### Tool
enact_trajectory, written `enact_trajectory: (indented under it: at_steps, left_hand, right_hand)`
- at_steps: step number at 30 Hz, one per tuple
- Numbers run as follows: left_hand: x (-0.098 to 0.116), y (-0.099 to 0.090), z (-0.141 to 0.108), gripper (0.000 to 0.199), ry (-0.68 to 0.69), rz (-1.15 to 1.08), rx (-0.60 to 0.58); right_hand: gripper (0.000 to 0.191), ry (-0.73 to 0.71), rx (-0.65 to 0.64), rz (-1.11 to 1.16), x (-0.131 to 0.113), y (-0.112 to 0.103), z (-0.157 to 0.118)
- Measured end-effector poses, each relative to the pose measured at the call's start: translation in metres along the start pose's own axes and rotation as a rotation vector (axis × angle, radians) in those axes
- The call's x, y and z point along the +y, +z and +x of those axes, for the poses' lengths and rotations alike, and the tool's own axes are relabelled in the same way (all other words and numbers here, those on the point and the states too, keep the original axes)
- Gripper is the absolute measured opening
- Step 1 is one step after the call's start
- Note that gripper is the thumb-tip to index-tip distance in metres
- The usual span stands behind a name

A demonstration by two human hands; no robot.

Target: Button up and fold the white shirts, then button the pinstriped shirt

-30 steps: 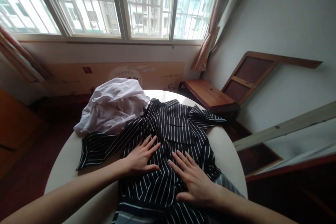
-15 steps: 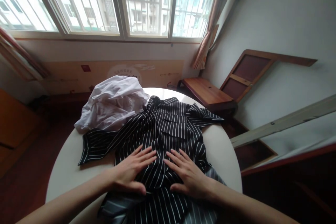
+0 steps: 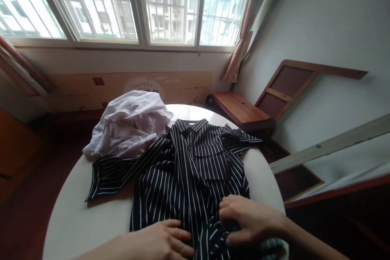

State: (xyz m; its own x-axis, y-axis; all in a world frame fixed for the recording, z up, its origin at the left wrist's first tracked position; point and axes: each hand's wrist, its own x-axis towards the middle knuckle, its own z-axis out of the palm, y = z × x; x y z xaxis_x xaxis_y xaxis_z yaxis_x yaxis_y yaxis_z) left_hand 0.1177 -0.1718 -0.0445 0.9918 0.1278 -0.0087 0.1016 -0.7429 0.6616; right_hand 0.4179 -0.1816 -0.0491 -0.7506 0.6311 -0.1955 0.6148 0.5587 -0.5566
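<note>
A black shirt with white stripes (image 3: pixel 183 178) is spread on the round white table (image 3: pixel 76 199), collar at the far end and both sleeves out to the sides. My left hand (image 3: pixel 163 241) rests on its lower part near the bottom edge of the view, fingers stretched and slightly apart. To the right, my right hand (image 3: pixel 246 217) has its fingers curled into the lower right front of the shirt, where the cloth is bunched. The hem runs out of view at the bottom.
A crumpled heap of white cloth (image 3: pixel 131 124) sits at the table's far left, touching the striped sleeve. Beyond the table's right side stands a wooden chair (image 3: pixel 243 107). A barred window (image 3: pixel 170 8) with curtains (image 3: pixel 236 61) spans the far wall.
Both hands have moved down the shirt towards me; the right one has gone from flat to curled on the cloth. The shirt's collar and front now lie smoother and straighter.
</note>
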Motion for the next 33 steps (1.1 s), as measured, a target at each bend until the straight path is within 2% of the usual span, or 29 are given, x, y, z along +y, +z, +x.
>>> enact_trajectory:
  at_steps: [1,3,6,7,8,10,12,15,18,20,22,25,27,30,33]
  left_hand:
    - [0.0,-0.002,0.004,0.033,0.019,-0.002,-0.008]
    - [-0.009,-0.018,0.014,0.039,-0.005,0.031,0.051]
    - [-0.048,-0.056,0.034,0.045,-0.173,0.212,0.276]
    - [-0.067,-0.068,0.043,0.045,-0.254,0.299,0.342]
    - [-0.088,-0.078,0.052,0.048,-0.336,0.383,0.387]
    - [-0.13,-0.088,0.069,0.057,-0.526,0.501,0.426]
    - [-0.165,-0.086,0.079,0.065,-0.695,0.549,0.42]
    - [-0.195,-0.072,0.082,0.077,-0.816,0.578,0.427]
    - [-0.196,-0.063,0.079,0.085,-0.837,0.6,0.444]
    - [-0.189,-0.067,0.079,0.082,-0.824,0.605,0.44]
    - [-0.181,-0.079,0.083,0.064,-0.814,0.614,0.469]
    - [-0.176,-0.106,0.095,0.033,-0.785,0.665,0.565]
    - [-0.179,-0.121,0.106,0.03,-0.764,0.691,0.576]
    - [-0.191,-0.134,0.122,0.037,-0.794,0.623,0.485]
    - [-0.205,-0.134,0.133,0.033,-0.836,0.53,0.436]
  right_hand:
    - [0.018,0.013,-0.021,0.046,0.004,-0.009,0.006]
    - [0.024,0.078,0.072,0.094,0.015,-0.03,0.027]
    - [0.03,0.217,0.504,-0.044,0.041,-0.058,0.085]
    - [0.035,0.239,0.597,-0.102,0.052,-0.065,0.107]
    - [0.042,0.254,0.636,-0.167,0.063,-0.07,0.13]
    - [0.052,0.325,0.605,-0.288,0.087,-0.073,0.168]
    - [0.06,0.443,0.516,-0.324,0.11,-0.071,0.19]
    - [0.068,0.551,0.424,-0.315,0.138,-0.062,0.19]
    - [0.069,0.547,0.43,-0.322,0.154,-0.055,0.168]
    - [0.066,0.51,0.469,-0.319,0.157,-0.054,0.155]
    - [0.058,0.482,0.573,-0.306,0.154,-0.057,0.15]
    - [0.042,0.555,0.801,-0.28,0.141,-0.066,0.158]
    - [0.041,0.633,0.857,-0.263,0.13,-0.073,0.17]
    - [0.042,0.715,0.754,-0.257,0.117,-0.079,0.192]
    - [0.038,0.744,0.624,-0.289,0.113,-0.077,0.207]
